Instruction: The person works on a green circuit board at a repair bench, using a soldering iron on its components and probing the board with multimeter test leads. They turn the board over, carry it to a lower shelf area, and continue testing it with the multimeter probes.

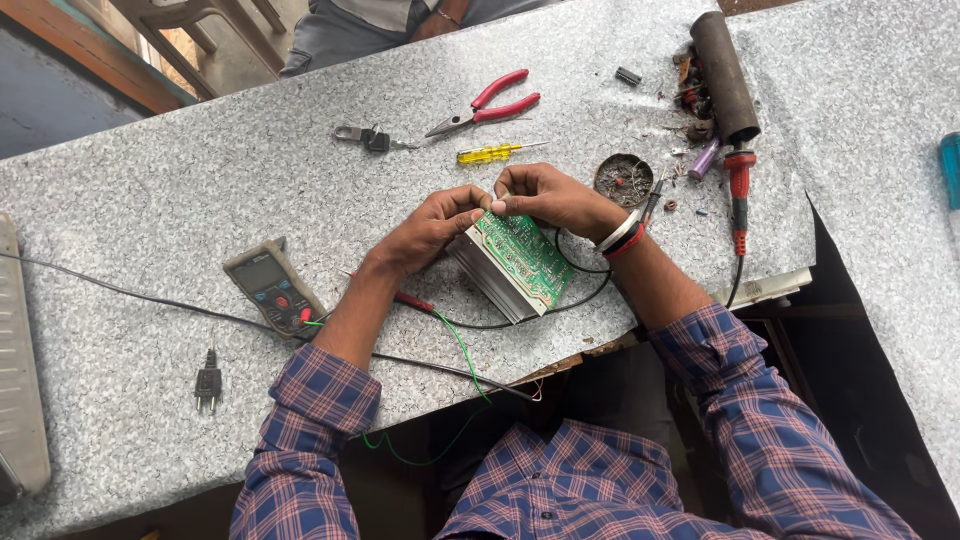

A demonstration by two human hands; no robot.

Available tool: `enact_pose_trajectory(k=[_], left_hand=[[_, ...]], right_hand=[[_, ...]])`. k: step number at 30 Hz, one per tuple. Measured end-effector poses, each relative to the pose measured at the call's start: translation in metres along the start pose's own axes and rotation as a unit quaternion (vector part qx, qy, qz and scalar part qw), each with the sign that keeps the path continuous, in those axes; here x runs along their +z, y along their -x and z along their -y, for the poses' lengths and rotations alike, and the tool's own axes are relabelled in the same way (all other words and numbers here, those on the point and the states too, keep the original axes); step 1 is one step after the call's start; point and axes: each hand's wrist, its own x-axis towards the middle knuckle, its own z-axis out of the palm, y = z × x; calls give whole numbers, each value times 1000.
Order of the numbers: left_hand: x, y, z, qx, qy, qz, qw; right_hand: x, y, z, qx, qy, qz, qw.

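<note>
The fingertips of both hands meet at the far edge of a green circuit board [522,255], pinching it there: the left hand [432,232] closes on the board's upper left corner, the right hand [548,197] grips the top edge just beside it. The board is fixed on a ribbed metal heat sink [487,277] that rests tilted on the speckled grey table [150,200], near its front edge, with black wires [585,290] looping around it. Left of the left forearm lies a grey multimeter [273,287] with a dark screen and a red dial; its green lead [465,355] runs toward the person. A black plug [208,385] lies nearer the front edge. Beyond the hands are a yellow-handled screwdriver [488,153], red-handled pliers [487,105] and a key bunch [365,137]. To the right stand a small round tin [622,180] of scraps, a red-handled soldering iron [738,195] and a dark cylinder [724,75]. Both forearms angle inward, plaid sleeves pushed up, bangles on the right wrist.
</note>
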Motion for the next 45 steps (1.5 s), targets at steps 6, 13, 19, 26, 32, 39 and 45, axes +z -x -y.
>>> enact_pose_trajectory(k=[6, 13, 19, 26, 32, 39, 45], left_hand=[[2, -3, 0, 5, 28, -56, 998], [2, -5, 1, 41, 69, -130, 988], [1, -6, 13, 53, -101, -119, 986], [1, -4, 12, 47, -133, -154, 978], [-9, -4, 20, 45, -160, -157, 973], [-11, -1, 17, 70, -266, -158, 948], [-5, 2, 18, 59, -285, -171, 941]], right_hand=[[-7, 0, 2, -67, 19, -48, 996], [-9, -3, 4, -80, -98, -122, 984], [-7, -1, 3, -81, -98, -100, 987], [-12, -3, -7, -43, -86, -90, 991], [-14, -4, -18, -13, 39, -58, 997], [-8, -15, -20, 15, 295, -94, 951], [-6, -8, -12, 12, 210, -44, 977]])
